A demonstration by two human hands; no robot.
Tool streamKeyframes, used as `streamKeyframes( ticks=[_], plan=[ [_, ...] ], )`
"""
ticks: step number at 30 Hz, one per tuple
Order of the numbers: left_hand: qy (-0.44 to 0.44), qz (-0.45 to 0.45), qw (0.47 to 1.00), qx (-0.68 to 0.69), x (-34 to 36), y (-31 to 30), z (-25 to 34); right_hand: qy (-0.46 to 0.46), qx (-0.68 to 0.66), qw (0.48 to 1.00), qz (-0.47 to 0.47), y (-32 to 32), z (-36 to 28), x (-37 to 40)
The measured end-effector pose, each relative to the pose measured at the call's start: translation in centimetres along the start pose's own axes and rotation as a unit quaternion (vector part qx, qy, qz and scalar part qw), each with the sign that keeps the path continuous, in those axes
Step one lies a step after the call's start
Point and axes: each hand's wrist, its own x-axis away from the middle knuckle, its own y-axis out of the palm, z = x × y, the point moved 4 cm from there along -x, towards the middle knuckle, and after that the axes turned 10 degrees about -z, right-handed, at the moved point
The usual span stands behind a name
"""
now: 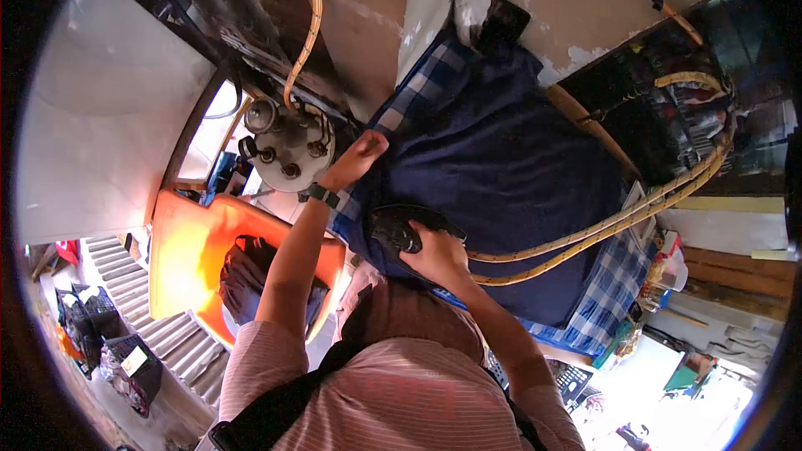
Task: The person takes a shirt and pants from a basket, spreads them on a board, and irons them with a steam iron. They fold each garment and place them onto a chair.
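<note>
A dark blue cloth (501, 159) lies spread with some creases over a blue-and-white checked cover (614, 284) on a board. My right hand (440, 257) is closed around the handle of a black steam iron (393, 225), which rests on the near left part of the dark cloth. Two patterned hoses (576, 246) run past my right wrist to the right. At the left edge of the cloth is my left hand (363, 156), its fingers curled together; what they pinch, if anything, is hidden. A watch sits on the left wrist.
Left of the board stands a round metal boiler (292, 150) with valves and a hose. An orange plastic chair (180, 242) holds dark clothing (248, 276). A second iron-like object (472, 12) stands at the board's far end. Black crates (134, 372) lie at lower left.
</note>
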Motion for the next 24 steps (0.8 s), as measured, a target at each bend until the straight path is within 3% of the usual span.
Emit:
streamKeyframes(
  ticks=[2,3,4,6,7,8,10,11,12,14,15,16,18,20,22,24],
  plan=[
    [-0.175,-0.085,0.978,0.071,-0.5,-0.2,-0.1,-0.014,-0.008,1.000,0.009,-0.4,-1.5,-1.0],
    [-0.184,-0.124,0.975,-0.016,-1.5,0.1,1.8,-0.016,-0.006,1.000,-0.011,-0.6,-2.3,-1.5],
    [-0.182,-0.127,0.975,-0.019,-2.5,0.3,3.3,-0.017,-0.002,0.999,-0.031,-0.7,-2.9,-2.0],
    [-0.262,-0.212,0.931,-0.141,-3.8,1.3,4.2,-0.049,0.015,0.999,-0.005,0.3,-3.1,-2.7],
    [-0.159,-0.145,0.965,-0.149,-4.7,1.6,1.6,-0.053,0.020,0.998,-0.034,0.6,-3.3,-3.1],
    [-0.157,-0.147,0.965,-0.150,-5.8,1.8,1.9,-0.057,0.025,0.996,-0.062,0.4,-3.6,-3.3],
    [-0.247,-0.168,0.954,0.035,-7.8,2.7,1.8,-0.066,0.026,0.995,-0.074,-0.6,-3.6,-3.3],
    [-0.217,-0.090,0.965,0.118,-8.8,3.0,1.4,-0.062,0.044,0.993,-0.089,-1.3,-3.6,-3.3],
    [-0.215,-0.094,0.965,0.117,-9.3,3.0,1.0,-0.057,0.063,0.991,-0.104,-1.7,-3.4,-3.4],
    [-0.150,0.067,0.980,-0.109,-9.8,0.8,1.8,-0.039,0.052,0.992,-0.104,-2.8,-2.2,-4.2],
    [-0.107,0.063,0.992,-0.023,-10.1,0.4,0.4,-0.025,0.036,0.996,-0.081,-4.2,-1.5,-4.8],
    [-0.105,0.058,0.993,-0.023,-10.4,-0.1,-1.2,-0.011,0.019,0.998,-0.058,-5.7,-0.7,-5.4],
    [-0.061,0.125,0.987,-0.080,-10.4,-0.8,-0.4,0.006,-0.001,1.000,0.013,-8.1,1.4,-7.4],
    [-0.039,0.110,0.986,-0.117,-10.3,-0.8,0.4,0.058,-0.005,0.997,0.047,-10.7,3.8,-9.7],
    [0.001,0.148,0.957,-0.249,-10.3,-0.6,-0.5,0.066,-0.038,0.995,0.067,-12.4,5.0,-10.3],
    [-0.021,0.131,0.950,-0.284,-10.3,-0.1,-0.7,0.075,-0.070,0.991,0.090,-12.7,5.3,-9.3]
  ],
)
